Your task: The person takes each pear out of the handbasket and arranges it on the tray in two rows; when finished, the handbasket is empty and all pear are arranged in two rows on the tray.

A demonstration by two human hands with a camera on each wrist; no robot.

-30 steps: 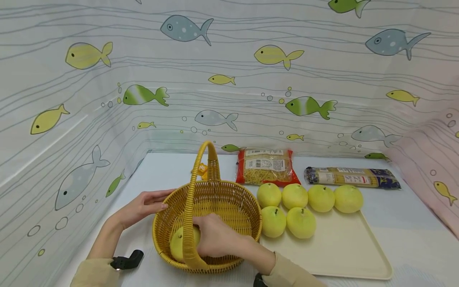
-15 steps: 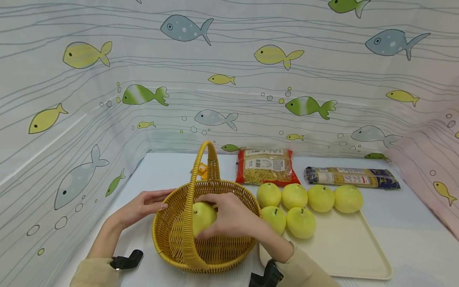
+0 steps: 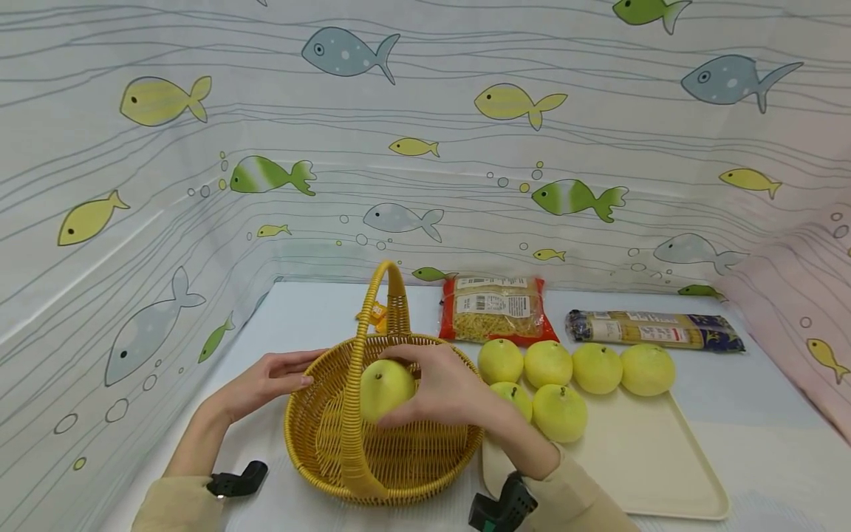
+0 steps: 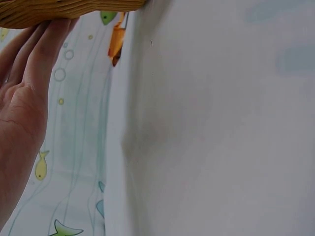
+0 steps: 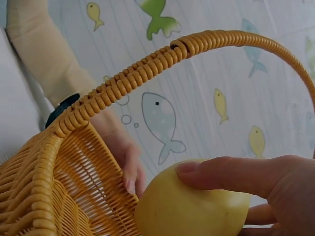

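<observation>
In the head view, my right hand grips a round yellow pear over the wicker basket, behind its tall handle. Close up in the right wrist view, the thumb lies across the top of the pear, and the other fingers are mostly hidden behind it. My left hand touches the basket's left side, fingers fairly straight. The left wrist view shows those fingers reaching against the basket's underside or wall. No other pear shows inside the basket.
Several yellow pears stand on a cream tray right of the basket. Behind them lie a red-edged bag of pasta and a long pack of noodles. A small orange packet sits behind the basket handle.
My right hand has lifted the pear from the basket's front left, upward and a little back and right. The left hand has stayed at the basket's side.
</observation>
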